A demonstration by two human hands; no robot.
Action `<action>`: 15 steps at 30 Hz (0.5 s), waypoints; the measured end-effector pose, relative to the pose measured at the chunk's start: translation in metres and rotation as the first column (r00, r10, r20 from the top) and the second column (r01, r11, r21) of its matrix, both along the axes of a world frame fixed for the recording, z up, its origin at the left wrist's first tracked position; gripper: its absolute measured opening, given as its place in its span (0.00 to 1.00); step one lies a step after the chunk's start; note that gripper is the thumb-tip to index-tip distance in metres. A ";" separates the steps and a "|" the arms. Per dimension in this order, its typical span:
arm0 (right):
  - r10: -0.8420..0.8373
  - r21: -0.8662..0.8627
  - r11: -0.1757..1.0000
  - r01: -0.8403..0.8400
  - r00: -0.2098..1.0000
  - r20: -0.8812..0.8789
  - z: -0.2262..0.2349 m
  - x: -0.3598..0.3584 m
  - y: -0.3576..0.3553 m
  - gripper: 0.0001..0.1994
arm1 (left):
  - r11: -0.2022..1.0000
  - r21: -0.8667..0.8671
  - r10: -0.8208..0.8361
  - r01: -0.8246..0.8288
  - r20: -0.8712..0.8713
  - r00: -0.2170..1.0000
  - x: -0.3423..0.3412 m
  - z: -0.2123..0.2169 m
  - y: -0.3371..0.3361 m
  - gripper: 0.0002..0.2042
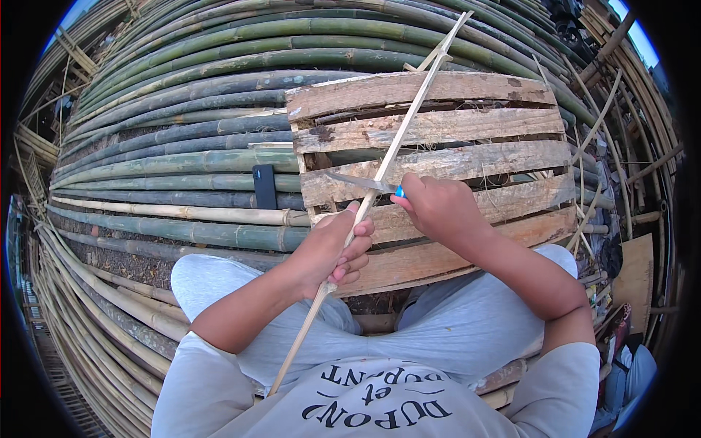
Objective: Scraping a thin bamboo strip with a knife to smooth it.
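Rough wooden pallet [438,131] lies on round green bamboo poles [182,139]. Left hand [332,248] grips a thin stick [398,142]; right hand [438,208] clamps a knife [361,182].

Wooden pallet [438,131] lies on stack of bamboo poles [182,139], ahead of person's knees. Flat dark object [264,186] on poles just left of pallet. Bamboo strip [380,182] runs diagonally over pallet, from lap up to far right. Left hand [332,252] on strip at pallet's near edge; right hand [438,208] just right of strip, knife [361,182] crossing it. More poles left and right.
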State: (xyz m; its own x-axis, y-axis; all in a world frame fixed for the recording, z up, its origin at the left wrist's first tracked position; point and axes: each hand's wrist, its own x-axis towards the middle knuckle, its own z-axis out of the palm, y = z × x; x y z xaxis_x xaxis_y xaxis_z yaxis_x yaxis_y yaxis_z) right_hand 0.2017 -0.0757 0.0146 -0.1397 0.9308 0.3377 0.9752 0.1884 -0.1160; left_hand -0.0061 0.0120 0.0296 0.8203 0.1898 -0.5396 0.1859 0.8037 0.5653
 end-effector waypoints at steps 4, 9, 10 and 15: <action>0.049 0.077 0.996 -0.050 0.999 0.020 -0.008 0.011 0.004 0.18 | 0.999 0.002 -0.035 0.035 0.003 0.999 -0.001 0.002 -0.009 0.20; -0.098 -0.010 0.995 0.100 0.988 0.116 -0.001 -0.011 -0.001 0.17 | 0.994 0.104 -0.014 0.018 -0.035 0.999 0.001 -0.006 -0.001 0.20; -0.056 -0.012 0.998 0.057 0.996 0.069 -0.003 -0.004 -0.002 0.17 | 0.998 0.058 -0.023 0.024 -0.022 0.999 0.000 -0.001 -0.007 0.20; -0.028 0.032 0.999 0.027 0.999 0.038 0.001 -0.004 0.002 0.16 | 0.999 0.038 -0.013 0.014 -0.021 1.000 0.002 -0.004 -0.002 0.20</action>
